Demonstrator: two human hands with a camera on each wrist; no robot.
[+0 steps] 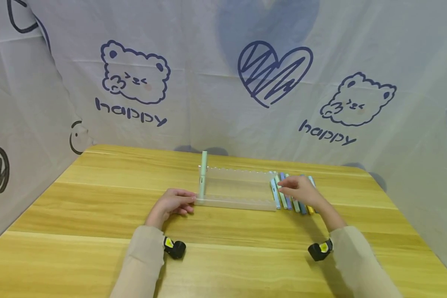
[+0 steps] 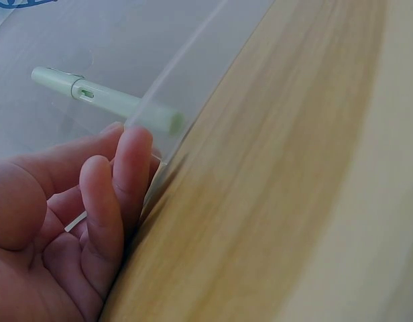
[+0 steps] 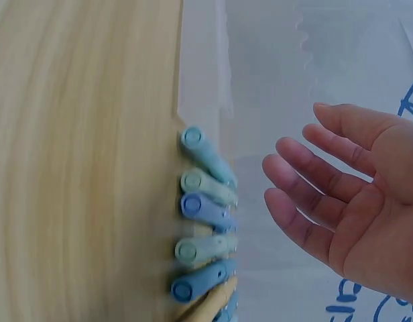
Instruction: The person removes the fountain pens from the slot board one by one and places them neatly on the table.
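Note:
A clear pen stand with a notched back edge lies across the middle of the table. My left hand pinches its left front corner, fingertips at the edge in the left wrist view. In that left end rests a pale green pen, its cap pointing up and back. Over at the right, my right hand hovers over a row of pens with fingers spread and nothing in them. The right wrist view shows a light blue pen nearest the stand, then green, a purple pen and a darker blue pen.
A yellow pen lies among those at the row's far end. The wooden table runs back to a white cloth with printed bears and hearts. Each wrist wears a small black camera.

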